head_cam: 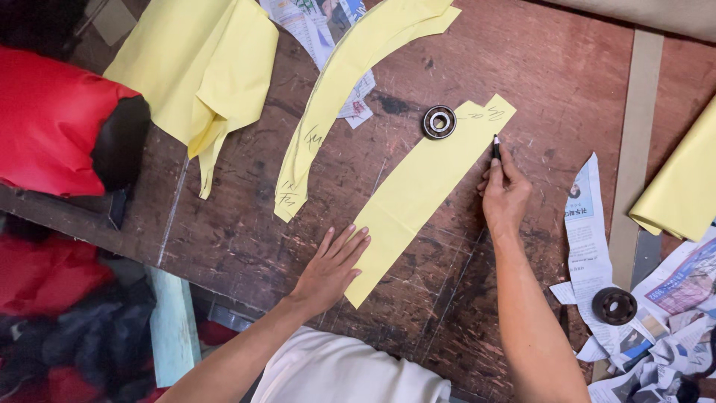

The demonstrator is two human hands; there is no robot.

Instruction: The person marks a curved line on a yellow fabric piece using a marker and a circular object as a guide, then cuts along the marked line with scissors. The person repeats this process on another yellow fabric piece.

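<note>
A long yellow paper strip (421, 190) lies slantwise on the dark wooden table (246, 231). My left hand (333, 267) lies flat, fingers spread, on the strip's lower left edge. My right hand (504, 195) grips a black marker (496, 147) with its tip at the strip's right edge, near the upper end. A round metal bearing (439, 122) rests on the strip's upper left corner as a weight.
A curved yellow pattern piece (335, 89) and folded yellow sheets (201, 67) lie at the upper left over newspaper (321, 26). A red and black garment (60, 127) sits far left. Right: a second black bearing (614, 305), newspapers (589, 231), a yellow roll (682, 186), a wooden slat (634, 149).
</note>
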